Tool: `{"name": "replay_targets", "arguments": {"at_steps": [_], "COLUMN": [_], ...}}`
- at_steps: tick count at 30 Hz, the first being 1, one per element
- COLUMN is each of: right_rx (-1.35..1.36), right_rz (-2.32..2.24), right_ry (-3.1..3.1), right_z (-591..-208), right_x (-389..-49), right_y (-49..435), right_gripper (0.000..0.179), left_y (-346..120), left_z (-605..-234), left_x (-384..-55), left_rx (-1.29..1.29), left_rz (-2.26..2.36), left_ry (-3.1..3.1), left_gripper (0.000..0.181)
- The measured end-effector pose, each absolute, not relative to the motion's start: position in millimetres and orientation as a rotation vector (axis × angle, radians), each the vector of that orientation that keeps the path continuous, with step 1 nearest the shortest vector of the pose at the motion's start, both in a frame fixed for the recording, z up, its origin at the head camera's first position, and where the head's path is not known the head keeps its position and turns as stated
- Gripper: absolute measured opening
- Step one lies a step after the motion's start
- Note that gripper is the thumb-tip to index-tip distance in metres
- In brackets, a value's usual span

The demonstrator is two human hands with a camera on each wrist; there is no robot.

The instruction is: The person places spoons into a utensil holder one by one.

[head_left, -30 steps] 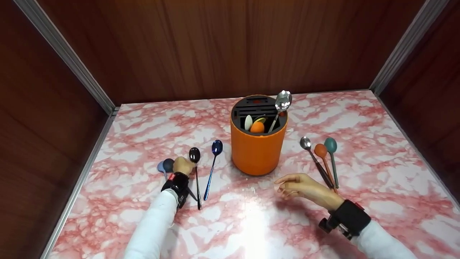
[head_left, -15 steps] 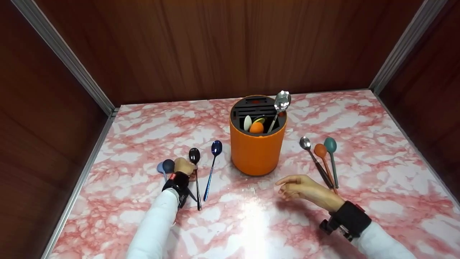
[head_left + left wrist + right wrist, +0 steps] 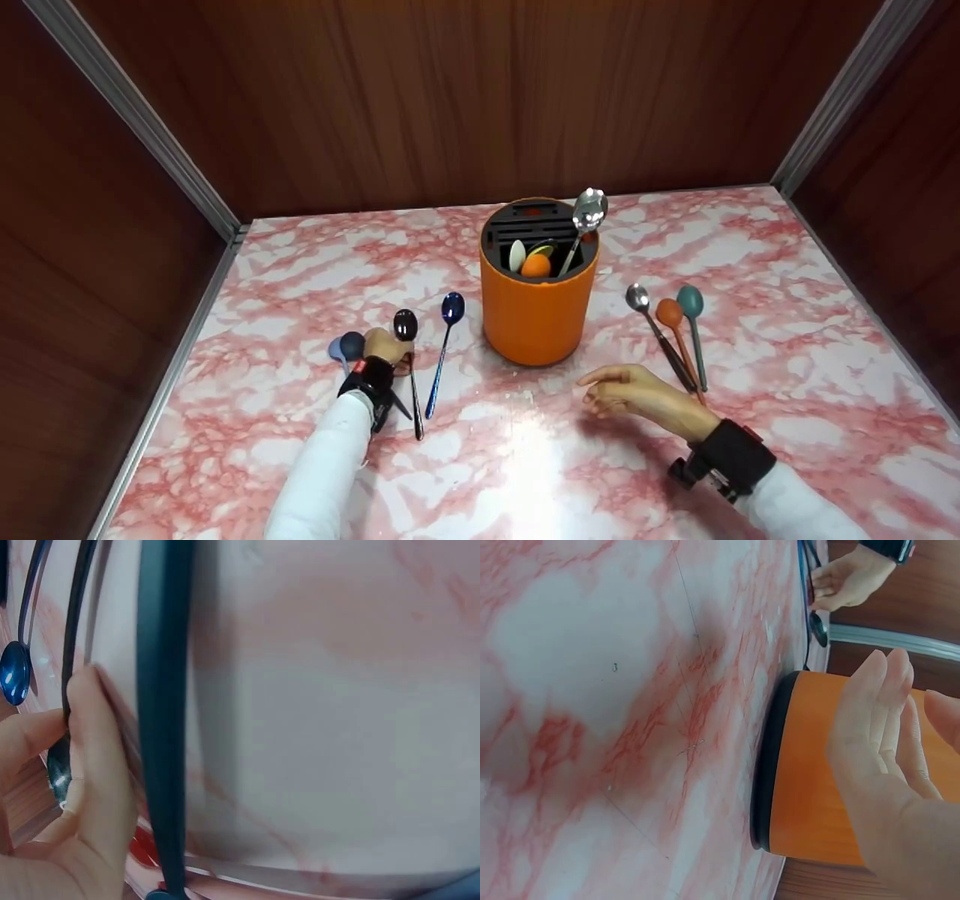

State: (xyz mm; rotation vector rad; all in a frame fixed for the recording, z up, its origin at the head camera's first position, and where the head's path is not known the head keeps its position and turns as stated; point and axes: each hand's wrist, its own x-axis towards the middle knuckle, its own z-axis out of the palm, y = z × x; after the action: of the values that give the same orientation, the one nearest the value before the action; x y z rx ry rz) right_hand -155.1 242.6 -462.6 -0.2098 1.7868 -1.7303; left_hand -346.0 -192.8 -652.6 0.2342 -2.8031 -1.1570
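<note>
My left hand point(image 3: 386, 346) pinches the black spoon point(image 3: 406, 325) between thumb and finger, on the handle just below the bowl. In the left wrist view, the thumb and a finger point(image 3: 34, 736) meet on its dark handle. A shiny blue spoon point(image 3: 452, 308) lies to the right of it. Left of that hand are a dark navy spoon point(image 3: 352, 346) and a light blue spoon point(image 3: 336, 348), their handles partly hidden by the wrist. My right hand point(image 3: 626, 391) hovers with loosely bent fingers, holding nothing, in front of the orange utensil holder point(image 3: 536, 322).
In the holder stand a silver spoon point(image 3: 590, 210), an orange utensil point(image 3: 536, 265), a white one point(image 3: 517, 256) and a yellow-edged one. Right of it lie a dark-handled metal spoon point(image 3: 637, 298), an orange spoon point(image 3: 670, 313) and a green spoon point(image 3: 691, 301). Wooden walls enclose the marbled table point(image 3: 315, 262).
My left hand has shifted slightly right onto the black spoon's handle and now pinches it; the handle's lower end has swung slightly right. The right hand stays nearly still.
</note>
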Motion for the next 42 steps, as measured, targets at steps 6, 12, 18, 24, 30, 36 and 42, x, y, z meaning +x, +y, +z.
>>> {"name": "replay_targets", "arguments": {"at_steps": [6, 12, 18, 24, 30, 36, 42], "right_rx": [-0.223, -0.261, -0.259, -0.253, -0.255, -0.284, -0.285], "right_rz": [-1.753, -1.764, -1.768, -1.768, -1.775, -1.797, -1.803], "right_ry": [1.777, 1.767, 1.767, 1.768, 1.746, 1.728, 1.699], "right_z": [-464, -466, -469, -471, -473, -474, -474], "right_x": [-155, -155, -156, -157, -159, -159, -159], "right_y": [242, 244, 244, 244, 241, 235, 227], "right_gripper": [0.037, 0.036, 0.036, 0.038, 0.038, 0.034, 0.032], "left_y": [-170, -158, -156, -149, -133, -113, -96], "left_z": [-563, -513, -510, -501, -495, -495, -495], "left_x": [-295, -262, -259, -252, -238, -227, -218], "left_rx": [0.372, 0.401, 0.404, 0.612, 0.705, 0.712, 0.682], "left_rz": [-1.584, -1.961, -2.09, -2.332, -2.368, -2.44, -2.487], "left_ry": [-2.78, -2.671, -2.641, -2.518, -2.462, -2.342, -2.291], "left_gripper": [0.017, 0.01, 0.01, 0.033, 0.019, 0.003, 0.002]}}
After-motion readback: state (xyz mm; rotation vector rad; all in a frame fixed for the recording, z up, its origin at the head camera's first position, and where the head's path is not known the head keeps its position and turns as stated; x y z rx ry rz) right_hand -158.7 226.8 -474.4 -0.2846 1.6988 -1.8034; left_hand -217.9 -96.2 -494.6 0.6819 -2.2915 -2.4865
